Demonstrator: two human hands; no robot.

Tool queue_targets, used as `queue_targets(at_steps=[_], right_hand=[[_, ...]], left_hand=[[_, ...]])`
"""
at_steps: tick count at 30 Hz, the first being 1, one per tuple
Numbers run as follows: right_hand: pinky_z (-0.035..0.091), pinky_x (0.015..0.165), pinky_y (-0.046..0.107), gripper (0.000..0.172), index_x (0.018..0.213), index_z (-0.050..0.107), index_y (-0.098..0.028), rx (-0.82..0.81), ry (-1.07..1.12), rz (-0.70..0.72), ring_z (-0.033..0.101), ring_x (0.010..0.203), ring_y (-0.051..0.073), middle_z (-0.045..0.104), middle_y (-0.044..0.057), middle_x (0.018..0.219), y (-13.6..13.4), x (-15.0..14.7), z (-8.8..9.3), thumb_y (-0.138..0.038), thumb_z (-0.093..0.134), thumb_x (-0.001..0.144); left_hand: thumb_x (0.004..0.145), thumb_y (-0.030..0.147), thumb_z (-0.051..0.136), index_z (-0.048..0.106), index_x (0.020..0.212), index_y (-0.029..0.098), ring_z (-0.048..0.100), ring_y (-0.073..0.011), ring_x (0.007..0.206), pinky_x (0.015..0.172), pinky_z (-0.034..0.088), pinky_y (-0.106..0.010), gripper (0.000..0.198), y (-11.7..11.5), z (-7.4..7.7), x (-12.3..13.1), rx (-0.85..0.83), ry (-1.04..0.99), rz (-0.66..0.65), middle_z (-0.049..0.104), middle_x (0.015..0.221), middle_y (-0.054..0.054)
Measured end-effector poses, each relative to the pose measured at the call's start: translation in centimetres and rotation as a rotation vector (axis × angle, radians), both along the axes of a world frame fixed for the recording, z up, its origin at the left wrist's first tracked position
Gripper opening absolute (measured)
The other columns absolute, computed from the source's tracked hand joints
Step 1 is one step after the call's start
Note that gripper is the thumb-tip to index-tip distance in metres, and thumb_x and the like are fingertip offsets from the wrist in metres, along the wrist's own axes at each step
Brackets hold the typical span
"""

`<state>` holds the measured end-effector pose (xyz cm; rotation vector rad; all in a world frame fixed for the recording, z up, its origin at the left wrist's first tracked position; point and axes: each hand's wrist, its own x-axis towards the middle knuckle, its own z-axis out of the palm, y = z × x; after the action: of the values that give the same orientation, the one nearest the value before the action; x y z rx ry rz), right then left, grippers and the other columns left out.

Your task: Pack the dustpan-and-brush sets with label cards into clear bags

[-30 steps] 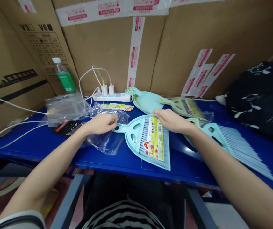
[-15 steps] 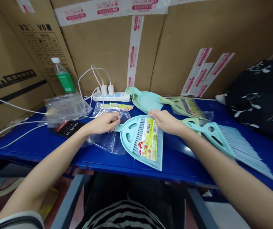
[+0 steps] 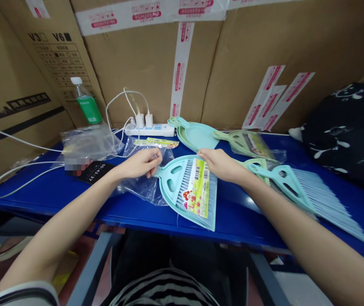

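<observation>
Teal plastic dustpan [image 3: 170, 180] laid flat on the blue workbench [image 3: 235, 221], a brush [image 3: 213, 199] nested in it, yellow-green printed label [image 3: 197, 189] on top, right between both hands. Right hand [image 3: 221, 165] spread open and flat, fingers pressed on the pan's far edge beside the label, nothing gripped. Left hand [image 3: 139, 163] curled half shut just left of the pan's handle, fingertips drawn together above a clear plastic bag [image 3: 142, 191], any hold on the film not made out. Further right, a loose teal brush [image 3: 283, 178] left with bristles fanned out; far side, a second dustpan [image 3: 197, 136] beside a white power strip [image 3: 148, 130].
</observation>
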<state>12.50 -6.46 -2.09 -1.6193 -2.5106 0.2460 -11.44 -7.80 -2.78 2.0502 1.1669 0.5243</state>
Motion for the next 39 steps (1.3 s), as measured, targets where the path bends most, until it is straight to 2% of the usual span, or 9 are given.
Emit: queue_targets(at_steps=[9,18,22,28,33,36,39], right_hand=[[0.042,0.068,0.027,0.029,0.078,0.059,-0.018,0.127,0.010,-0.036,0.065,0.081,0.023,0.070,0.012,0.085,1.2,1.4,-0.2,-0.012,0.033,0.091],[0.041,0.068,0.025,0.029,0.083,0.060,-0.016,-0.028,0.037,-0.025,0.065,0.084,0.022,0.071,0.012,0.088,0.0,-0.2,-0.1,-0.012,0.033,0.093],[0.041,0.069,0.025,0.028,0.083,0.059,-0.016,-0.027,0.020,-0.041,0.065,0.086,0.022,0.070,0.012,0.090,0.2,0.0,0.0,-0.010,0.034,0.093],[0.042,0.069,0.026,0.028,0.077,0.056,-0.018,0.028,0.033,-0.028,0.065,0.085,0.022,0.070,0.012,0.089,0.9,0.7,-0.2,-0.012,0.033,0.093],[0.043,0.068,0.026,0.028,0.074,0.055,-0.019,0.056,0.025,-0.013,0.064,0.080,0.021,0.070,0.010,0.085,1.3,1.4,-0.5,-0.012,0.034,0.092],[0.043,0.067,0.026,0.028,0.074,0.055,-0.020,0.079,0.033,0.010,0.064,0.079,0.021,0.070,0.009,0.084,1.5,1.7,-0.7,-0.012,0.034,0.091],[0.043,0.068,0.026,0.028,0.075,0.056,-0.019,0.078,0.032,0.014,0.064,0.079,0.020,0.070,0.010,0.084,1.6,1.7,-0.7,-0.012,0.034,0.091]], left_hand=[[0.089,0.029,0.040,0.041,0.076,0.021,0.047,-0.0052,0.038,0.046,0.038,-0.019,0.016,-0.3,0.5,0.2,0.008,0.106,-0.003,0.055,0.050,0.007],[0.090,0.032,0.038,0.039,0.080,0.021,0.053,-0.0086,0.042,0.046,0.039,-0.022,0.015,-0.2,0.2,0.3,-0.098,0.002,-0.006,0.059,0.055,0.004],[0.088,0.029,0.040,0.040,0.079,0.021,0.051,-0.0060,0.042,0.048,0.040,-0.020,0.012,-0.2,0.3,0.3,-0.046,-0.008,-0.045,0.058,0.056,0.005],[0.083,0.024,0.043,0.043,0.078,0.020,0.048,-0.0048,0.043,0.047,0.040,-0.018,0.006,-0.2,0.5,0.1,0.024,0.023,-0.019,0.055,0.057,0.006],[0.082,0.021,0.042,0.045,0.076,0.020,0.051,-0.0083,0.048,0.051,0.042,-0.021,0.007,-0.1,0.9,-0.4,0.108,0.153,0.125,0.055,0.059,0.003],[0.082,0.020,0.040,0.050,0.080,0.019,0.056,-0.0134,0.056,0.058,0.044,-0.026,0.010,-0.1,1.3,-0.7,0.285,0.413,0.265,0.058,0.061,0.000],[0.085,0.022,0.037,0.056,0.092,0.017,0.062,-0.0225,0.071,0.065,0.045,-0.033,0.021,-0.3,1.8,-0.9,0.427,0.738,0.481,0.064,0.072,-0.008]])
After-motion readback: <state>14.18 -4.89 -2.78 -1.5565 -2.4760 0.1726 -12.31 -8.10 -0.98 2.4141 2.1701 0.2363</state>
